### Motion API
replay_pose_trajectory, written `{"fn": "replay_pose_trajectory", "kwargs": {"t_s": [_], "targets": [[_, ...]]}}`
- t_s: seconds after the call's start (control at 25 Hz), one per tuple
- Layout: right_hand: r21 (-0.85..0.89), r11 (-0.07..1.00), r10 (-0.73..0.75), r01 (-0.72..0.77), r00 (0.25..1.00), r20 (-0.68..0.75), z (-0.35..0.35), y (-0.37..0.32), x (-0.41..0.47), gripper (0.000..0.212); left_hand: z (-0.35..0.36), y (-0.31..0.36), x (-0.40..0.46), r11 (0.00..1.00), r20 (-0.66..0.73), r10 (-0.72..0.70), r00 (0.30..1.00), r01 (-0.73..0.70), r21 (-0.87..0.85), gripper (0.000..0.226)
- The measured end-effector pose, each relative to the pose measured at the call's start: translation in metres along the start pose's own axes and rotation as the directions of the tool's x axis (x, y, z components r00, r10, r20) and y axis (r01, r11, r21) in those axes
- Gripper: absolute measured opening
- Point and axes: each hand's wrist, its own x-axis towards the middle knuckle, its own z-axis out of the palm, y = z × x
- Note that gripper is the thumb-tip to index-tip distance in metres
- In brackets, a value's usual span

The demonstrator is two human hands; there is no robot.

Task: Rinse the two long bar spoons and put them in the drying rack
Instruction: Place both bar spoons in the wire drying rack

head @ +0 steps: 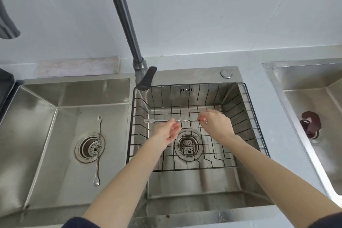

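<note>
Dark sleeves (77, 223) sit at the bottom edge of the view, with both bare forearms extending forward over the near rim of the right basin (185, 190). Left forearm angles up and rightward; right forearm angles up and leftward, so the two converge above the drying rack (246, 116), a black wire basket seated in the right basin.

Left hand (167, 132) is held palm turned inward, fingers straight and relaxed, loosely spread, gripping nothing; its upper fingertips lie just beside or touching the shaft of the held bar spoon (183, 120), contact cannot be confirmed. Right hand (215, 123) is bent down at the wrist, with thumb and fingers curled into a narrow pinch on the right end of that spoon. The held bar spoon lies horizontal above the rack floor, twisted shaft in the middle, forked end pointing toward the rack's left wall. The bowl end is hidden by the right hand.

Below the hands, the right basin's drain (187, 145) shows through the rack wires.

Second bar spoon (98, 152) lies on the floor of the left basin (46, 135), running near to far across the left drain (90, 147), bowl end nearest, forked end farthest.

Faucet (127, 24) rises from the far rim between the basins, handle (147, 77) at its base.
</note>
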Motion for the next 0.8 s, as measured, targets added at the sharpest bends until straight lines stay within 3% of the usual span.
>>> {"fn": "replay_pose_trajectory", "kwargs": {"t_s": [0.32,0.8], "targets": [[0.021,0.999,0.048,-0.05,0.995,0.082,0.025,0.008,0.021,0.023,-0.002,-0.007,0.033,0.994,-0.059,-0.093,0.994,0.096,0.044,0.017],[0.032,0.997,0.064,-0.068,0.991,0.12,0.035,0.004,0.024,0.024,-0.004,-0.006,0.041,0.99,-0.08,-0.087,0.993,0.095,0.107,0.022]]}}
